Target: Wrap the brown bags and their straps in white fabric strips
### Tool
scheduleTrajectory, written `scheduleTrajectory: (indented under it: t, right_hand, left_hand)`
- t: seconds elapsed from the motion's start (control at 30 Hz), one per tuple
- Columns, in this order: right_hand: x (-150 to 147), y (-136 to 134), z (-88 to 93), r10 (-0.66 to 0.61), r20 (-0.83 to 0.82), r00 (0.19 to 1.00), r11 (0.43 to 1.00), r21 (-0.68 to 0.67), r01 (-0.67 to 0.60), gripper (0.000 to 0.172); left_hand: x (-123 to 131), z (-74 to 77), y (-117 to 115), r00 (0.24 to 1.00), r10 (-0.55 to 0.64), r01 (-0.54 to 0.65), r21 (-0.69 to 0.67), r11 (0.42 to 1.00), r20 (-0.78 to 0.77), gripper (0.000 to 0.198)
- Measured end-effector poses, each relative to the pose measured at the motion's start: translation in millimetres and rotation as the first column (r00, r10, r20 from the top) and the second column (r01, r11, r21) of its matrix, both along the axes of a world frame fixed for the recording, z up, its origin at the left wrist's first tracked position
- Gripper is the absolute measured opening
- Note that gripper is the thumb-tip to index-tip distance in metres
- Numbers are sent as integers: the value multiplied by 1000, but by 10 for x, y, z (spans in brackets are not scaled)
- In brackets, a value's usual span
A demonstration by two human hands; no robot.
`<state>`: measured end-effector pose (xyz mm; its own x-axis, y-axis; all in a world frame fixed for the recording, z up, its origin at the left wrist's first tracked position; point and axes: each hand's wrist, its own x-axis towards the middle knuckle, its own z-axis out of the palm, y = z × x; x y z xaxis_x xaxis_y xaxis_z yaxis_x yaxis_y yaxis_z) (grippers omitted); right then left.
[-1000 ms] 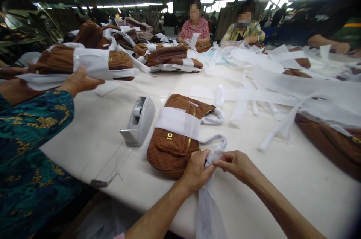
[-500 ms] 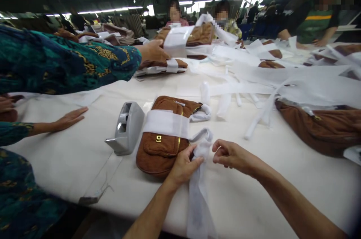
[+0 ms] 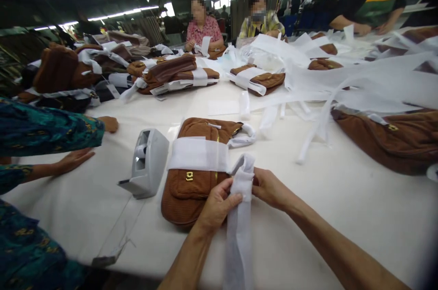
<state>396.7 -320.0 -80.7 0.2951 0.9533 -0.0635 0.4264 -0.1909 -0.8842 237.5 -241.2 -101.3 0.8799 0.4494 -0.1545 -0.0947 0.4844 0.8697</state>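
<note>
On the white table (image 3: pixel 318 230), a co-worker's hand (image 3: pixel 73 161) lies flat at the far left. Next comes a gray tape holder (image 3: pixel 147 162) with a roll of tape (image 3: pixel 140 152) in it. Just beside that sits a brown bag (image 3: pixel 191 198) with a white band (image 3: pixel 198 154) around its middle. You cannot tell what is inside the bag. Your left hand (image 3: pixel 215 205) grips a long white strip (image 3: pixel 239 230) just above the bag's edge, and your right hand (image 3: pixel 270 188) holds the strip's other side. Farther right lies another brown bag (image 3: pixel 386 139), touching loose white strips (image 3: pixel 321 121).
</note>
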Motion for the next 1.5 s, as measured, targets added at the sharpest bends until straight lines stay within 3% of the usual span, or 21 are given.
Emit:
scheduleTrajectory:
  t: [0.1, 0.17, 0.23, 0.37, 0.47, 0.57, 0.73, 0.93, 1.07, 1.2, 1.27, 1.33, 1.37, 1.4, 1.43, 1.47, 1.5]
  right_hand:
    - [-66, -25, -34, -188, 28, 982, 982, 30, 188, 11]
    - [-140, -111, -38, -393, 28, 919, 919, 49, 392, 20]
    - [-242, -211, -37, -490, -26, 871, 871, 33, 491, 29]
    - [-453, -287, -59, -374, -280, 884, 922, -8, 387, 37]
    - [-537, -240, -81, -310, -494, 812, 938, -17, 347, 39]
    - [-581, -191, -94, -276, -563, 779, 946, -14, 325, 40]
    - [-660, -145, -133, -201, -511, 836, 967, 32, 252, 40]
    - [-712, -79, -184, -242, -278, 930, 960, 74, 272, 37]
    - [-751, -59, -199, -206, -338, 918, 967, 74, 244, 40]
    - [-785, -25, -197, -221, -377, 899, 962, 65, 263, 40]
    - [-735, -58, -189, -198, -394, 898, 965, 83, 249, 42]
    - [-623, -157, -185, -188, -413, 891, 966, 86, 244, 45]
    - [-548, -230, -183, -205, -420, 884, 963, 74, 259, 46]
    - [-464, -311, -180, -234, -428, 873, 958, 54, 283, 48]
    - [-372, -397, -174, -266, -434, 860, 950, 32, 310, 49]
    - [-273, -481, -164, -292, -437, 851, 944, 10, 329, 49]
    - [-163, -561, -151, -306, -431, 849, 942, -8, 335, 50]
  left_hand:
    - [-3, -14, -25, 998, 57, -53, -94, 994, 35, 43]
    - [9, -25, -35, 996, 74, -69, -115, 991, 43, 44]
    - [27, -28, -40, 997, 77, -74, -93, 993, 32, 44]
    - [39, -2, -42, 996, 75, -73, 54, 996, -37, 45]
    - [12, 30, -43, 995, 60, -50, 127, 991, -75, 49]
    - [0, 41, -74, 994, 81, -72, 127, 989, -67, 45]
    - [37, -49, -208, 945, 316, -300, 167, 939, -79, 40]
    - [52, -144, -268, 828, 521, -438, 342, 831, -207, 55]
    - [92, -240, -264, 784, 581, -467, 410, 784, -219, 61]
    - [128, -367, -380, 659, 692, -540, 454, 709, -296, 60]
    - [123, -278, -414, 685, 671, -492, 498, 714, -284, 55]
    - [94, -25, -335, 810, 542, -327, 595, 734, -224, 49]
    - [70, 150, -235, 869, 455, -221, 669, 709, -195, 47]
    - [41, 337, -94, 913, 369, -121, 750, 651, -173, 45]
    - [9, 519, 79, 920, 359, -65, 842, 536, -158, 42]
    - [-25, 677, 267, 900, 403, -4, 921, 390, -166, 41]
    - [-61, 799, 450, 844, 484, 102, 955, 279, -232, 41]
